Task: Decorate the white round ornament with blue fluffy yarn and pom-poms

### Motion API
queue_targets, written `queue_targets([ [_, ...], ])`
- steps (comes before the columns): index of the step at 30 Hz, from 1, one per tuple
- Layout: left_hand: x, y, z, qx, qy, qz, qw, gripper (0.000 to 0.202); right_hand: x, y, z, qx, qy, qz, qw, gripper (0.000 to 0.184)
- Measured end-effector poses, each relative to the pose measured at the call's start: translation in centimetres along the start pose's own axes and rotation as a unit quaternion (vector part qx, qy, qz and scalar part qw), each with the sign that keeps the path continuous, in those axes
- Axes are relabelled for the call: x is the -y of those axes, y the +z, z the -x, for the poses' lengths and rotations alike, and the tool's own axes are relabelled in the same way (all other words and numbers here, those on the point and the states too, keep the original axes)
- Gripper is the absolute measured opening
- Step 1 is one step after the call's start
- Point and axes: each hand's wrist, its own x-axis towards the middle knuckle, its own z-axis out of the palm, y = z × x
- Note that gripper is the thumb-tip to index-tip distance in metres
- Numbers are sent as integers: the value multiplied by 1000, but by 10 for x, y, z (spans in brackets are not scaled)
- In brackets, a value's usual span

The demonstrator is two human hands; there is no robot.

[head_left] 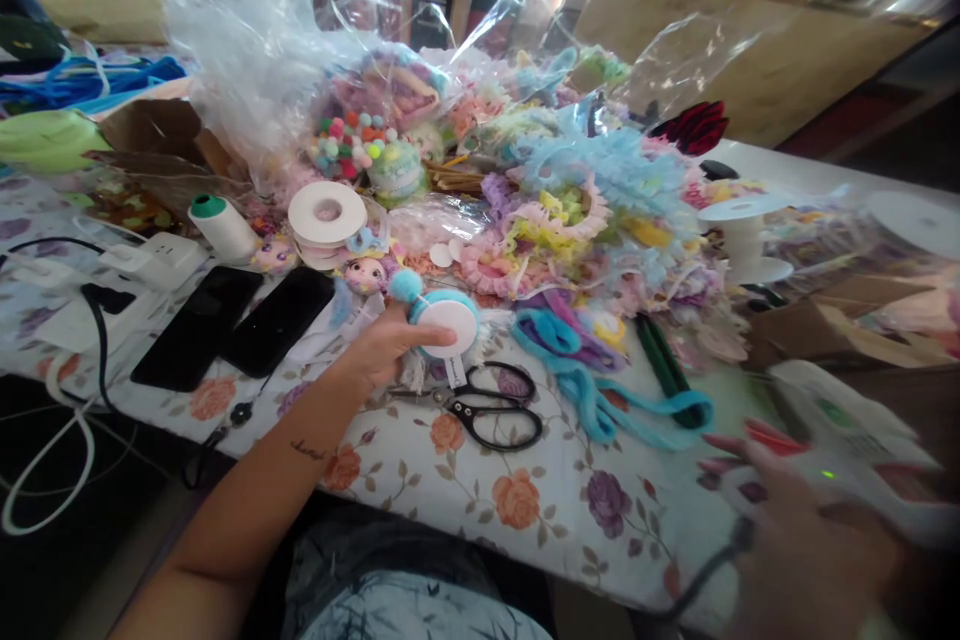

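Observation:
My left hand is closed on a round white disc with a fuzzy light-blue rim, the thumb lying across its face. A light-blue pom-pom sits at its upper left, and a small white printed tag hangs below. Black-handled scissors lie on the cloth just under this hand. My right hand, smeared by motion, is at the right edge beside a white device with red parts and a small green light. Whether its fingers grip the device is unclear. A dark cord runs beneath that hand.
Two black phones lie left, near white chargers and cables. Behind stand a ribbon spool, a thread cone and a heap of pastel ruffled trims. Blue fuzzy strips and a cardboard box are on the right.

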Motion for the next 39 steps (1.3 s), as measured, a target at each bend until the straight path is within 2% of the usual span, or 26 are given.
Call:
queue_targets([
  [1,0,-1,-1,-4,-3,-3,1000,45,9,18,19,1,37,7,999,3],
  [3,2,-4,-2,0,-4,-13,1000,44,23,54,54,134,107,-16,985,21],
  [4,2,-5,-3,5,-2,-19,1000,43,27,69,69,193,120,-29,973,27],
  [6,2,-8,-5,12,-1,-40,999,40,29,95,92,280,152,-45,947,34],
  [8,2,-9,-6,17,1,-60,998,36,28,112,105,324,183,-42,927,36],
  [10,1,-8,-5,19,10,-66,998,34,24,122,110,339,172,-43,924,34],
  [14,1,-6,-3,10,33,-58,998,32,12,128,112,348,111,-70,928,26],
  [18,5,-5,-4,28,52,-54,997,40,3,123,113,351,113,-53,928,27],
  [24,8,-5,-6,49,44,-51,997,54,3,122,114,365,100,-33,925,28],
  [34,9,-5,-6,47,50,-47,997,55,8,123,115,353,95,-20,931,30],
  [39,9,-5,-5,49,43,-56,996,50,12,124,116,327,99,-7,940,29],
])
